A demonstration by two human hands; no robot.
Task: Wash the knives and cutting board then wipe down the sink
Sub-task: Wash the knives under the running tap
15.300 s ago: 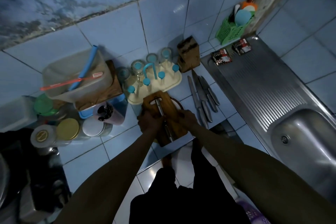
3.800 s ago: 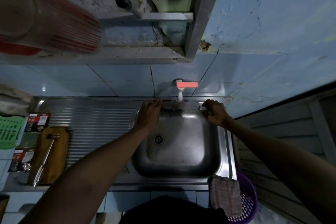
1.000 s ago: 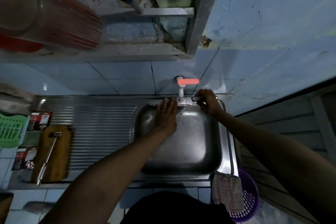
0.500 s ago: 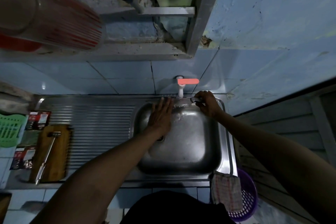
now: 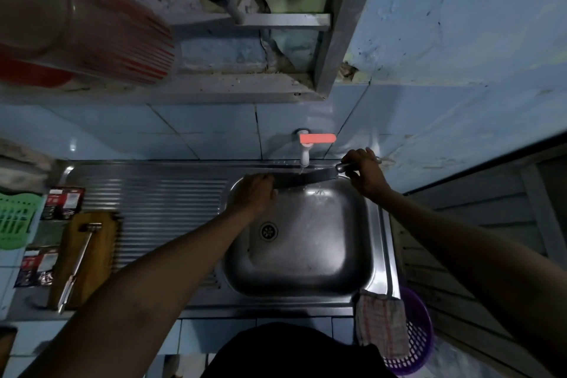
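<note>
Under the tap point(image 5: 304, 153), the left hand point(image 5: 256, 193) has slid leftward, fingers now curled round the blade tip of the knife point(image 5: 302, 178); right hand point(image 5: 363, 172) still grips the handle.

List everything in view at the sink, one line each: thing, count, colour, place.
knife: one, steel, held under the tap across the basin's back edge
tap: one, white with red handle, on the tiled wall
sink: one, steel, centre, ribbed drainer to its left
cutting board: one, brown wood, left end of the drainer
tool: one, metal, lying on the cutting board
packets: two, dark red, left of the board
crate: one, green, far left
cloth: one, checked, draped at the sink's front right corner
basket: one, purple, below the cloth
left hand: on the blade
right hand: grips the knife's handle
</note>
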